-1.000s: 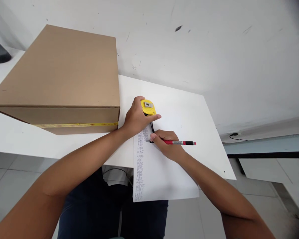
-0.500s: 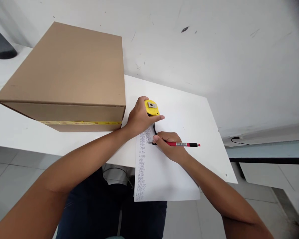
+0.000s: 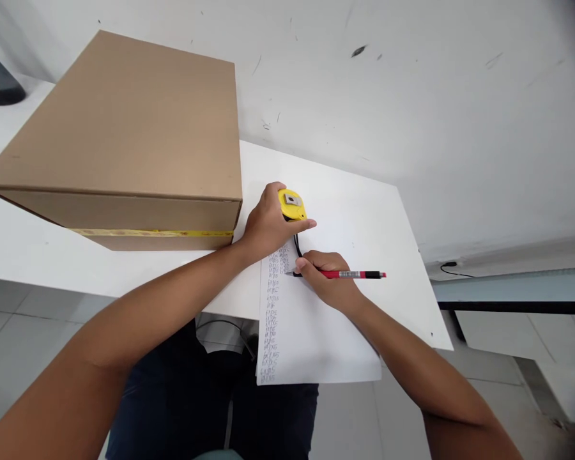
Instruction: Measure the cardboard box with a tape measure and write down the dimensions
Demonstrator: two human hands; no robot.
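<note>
My left hand point(image 3: 271, 222) is closed around a yellow tape measure point(image 3: 292, 204) with a metal clip and a black strap, at the top of a paper sheet point(image 3: 321, 345). In my right hand point(image 3: 329, 276) is a red pen point(image 3: 349, 275) with black parts, its tip on the sheet beside a column of handwriting. Handwritten lines run down the sheet's left side. The sheet's lower part hangs past the table's front edge above my lap. Where the hands lie, the upper part of the sheet is partly hidden.
A large cardboard box point(image 3: 138, 121) with yellow tape along its front stands on the white table point(image 3: 364, 211), left of my hands. Behind rises a marked white wall point(image 3: 412, 115). A dark object point(image 3: 0, 83) is at the far left. A black cable point(image 3: 453, 267) lies at the right.
The pen tip stays at nearly the same spot on the sheet, and both hands keep their grips. The view has shifted slightly, moving the box a little up and left.
</note>
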